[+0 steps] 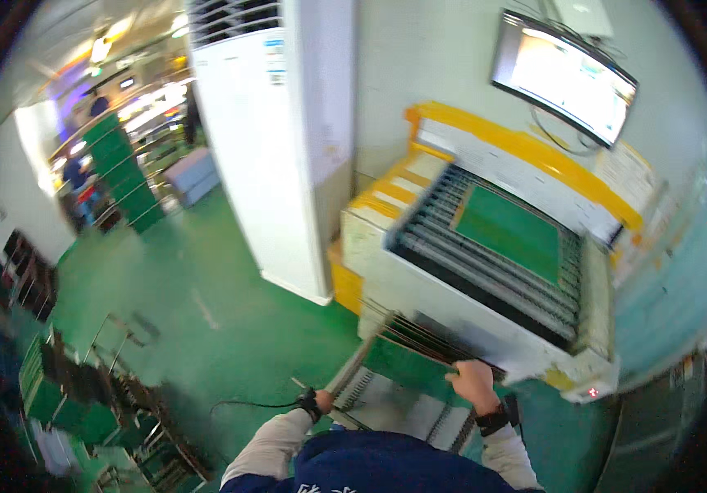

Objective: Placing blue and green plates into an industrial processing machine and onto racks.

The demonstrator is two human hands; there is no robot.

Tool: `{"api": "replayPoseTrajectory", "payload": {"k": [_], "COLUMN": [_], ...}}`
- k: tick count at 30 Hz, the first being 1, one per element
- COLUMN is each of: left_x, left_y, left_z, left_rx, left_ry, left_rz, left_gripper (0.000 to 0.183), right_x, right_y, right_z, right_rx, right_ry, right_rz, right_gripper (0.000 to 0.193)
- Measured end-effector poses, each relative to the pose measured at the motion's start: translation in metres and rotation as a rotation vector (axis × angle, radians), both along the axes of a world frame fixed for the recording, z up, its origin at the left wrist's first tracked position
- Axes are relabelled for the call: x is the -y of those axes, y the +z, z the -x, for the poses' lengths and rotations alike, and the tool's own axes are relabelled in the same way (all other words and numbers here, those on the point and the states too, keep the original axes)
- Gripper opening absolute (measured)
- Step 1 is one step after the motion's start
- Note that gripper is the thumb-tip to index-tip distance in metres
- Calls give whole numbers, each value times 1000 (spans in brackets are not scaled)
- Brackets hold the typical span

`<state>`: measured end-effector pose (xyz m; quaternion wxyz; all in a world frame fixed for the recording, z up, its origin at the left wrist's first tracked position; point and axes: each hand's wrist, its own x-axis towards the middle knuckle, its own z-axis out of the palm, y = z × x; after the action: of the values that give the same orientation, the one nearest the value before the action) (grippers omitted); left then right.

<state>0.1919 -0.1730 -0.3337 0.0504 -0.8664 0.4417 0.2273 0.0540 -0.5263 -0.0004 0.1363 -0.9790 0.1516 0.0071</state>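
In front of my body stands a slotted rack [360,386] with comb-like rows of teeth along its sides. Several thin boards stand in its far part, and a flat green panel [403,363] is nearest to me. My right hand [474,386] is closed on the right upper corner of that panel, thumb toward the left. At the rack's left side, my left hand [323,401] is closed around the edge of the frame; its fingers are partly hidden. Both wrists wear dark bands, and a thin cord trails left from the left one.
Beyond the rack stands a roller conveyor machine [493,316] carrying another green board [511,232]. A monitor [567,74] hangs above it. A tall white air-conditioner cabinet [247,156] stands left of it. More racks [82,419] with green panels are at lower left. People work far off.
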Motion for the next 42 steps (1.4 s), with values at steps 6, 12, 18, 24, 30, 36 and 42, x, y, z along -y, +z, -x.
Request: {"api": "replayPoseTrajectory", "payload": {"k": [6, 12, 18, 24, 30, 36, 42], "left_x": [7, 1, -23, -28, 24, 20, 11], "left_y": [37, -12, -71, -65, 11, 5, 30], "left_z": [-7, -15, -28, -15, -10, -8, -4], "left_rx": [-224, -119, -270, -183, -247, -326, -277], "left_ry": [194, -3, -13, 380, 382, 367, 399], "left_rz": [-5, -2, -2, -102, -35, 13, -71], "left_gripper": [38, 32, 28, 28, 41, 40, 31], "right_x": [59, 72, 48, 43, 68, 72, 75], "right_y": [35, -1, -26, -37, -48, -46, -56], "right_z": [50, 83, 67, 37, 48, 29, 8], "right_rx": [130, 718, 915, 1073, 1200, 882, 463], "right_ry": [-305, -684, -717, -645, -763, -782, -711], "right_rz": [-449, -1382, -1960, -2190, -2162, -2134, -2032], "right_gripper": [23, 26, 21, 15, 12, 13, 29]}}
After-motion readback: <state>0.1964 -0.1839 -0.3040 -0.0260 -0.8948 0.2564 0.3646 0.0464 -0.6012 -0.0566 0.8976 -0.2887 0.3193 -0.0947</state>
